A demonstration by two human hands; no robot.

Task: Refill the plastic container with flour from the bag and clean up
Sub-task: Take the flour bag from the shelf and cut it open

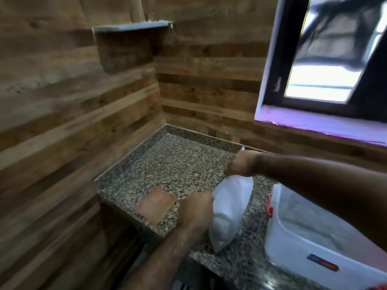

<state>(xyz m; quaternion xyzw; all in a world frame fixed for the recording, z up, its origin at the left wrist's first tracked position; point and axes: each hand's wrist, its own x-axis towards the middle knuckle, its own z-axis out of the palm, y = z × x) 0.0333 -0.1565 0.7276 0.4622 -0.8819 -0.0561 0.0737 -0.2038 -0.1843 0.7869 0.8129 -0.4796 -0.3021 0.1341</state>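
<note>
Both hands on flour bag point(229, 208): right hand point(238, 165) pinches top, left hand point(195, 207) clenches side. Plastic container point(314, 237) holds flour; cleanup likely pending.

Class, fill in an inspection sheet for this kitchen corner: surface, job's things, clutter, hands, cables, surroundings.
Surface: speckled granite counter, in a corner.
Job's things: white bag lying on the counter; clear plastic container with red latch to its right, open, whitish contents inside.
Clutter: flat tan piece near the counter's front edge; what it is cannot be told.
Hands: left hand and right hand both grip the bag.
Cables: nothing seen.
Surroundings: wood-plank walls, small ledge up high, window at right.
</note>
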